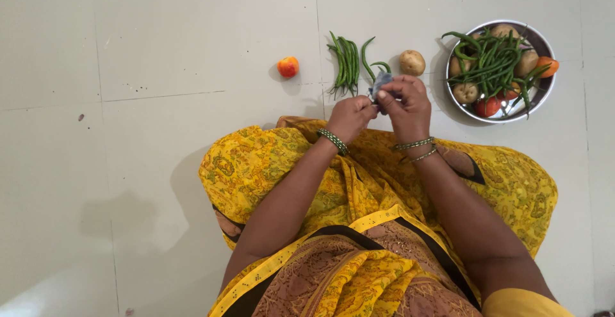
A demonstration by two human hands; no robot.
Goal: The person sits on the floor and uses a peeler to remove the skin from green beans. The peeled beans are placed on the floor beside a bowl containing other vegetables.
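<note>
Single head-worn view, straight down, close over the floor (160, 48)

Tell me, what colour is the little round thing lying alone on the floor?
The tomato is orange-red, seen in the head view.

Small orange-red tomato (288, 67) on pale tiled floor (160, 48), loose potato (412, 63), steel bowl (544, 89) of vegetables

My left hand (350, 117) and right hand (405, 102) pinch a grey cloth (379, 81) round a green bean (382, 65); bean pile (346, 64), potato (412, 63), steel bowl (542, 93) on the floor (160, 99).
</note>
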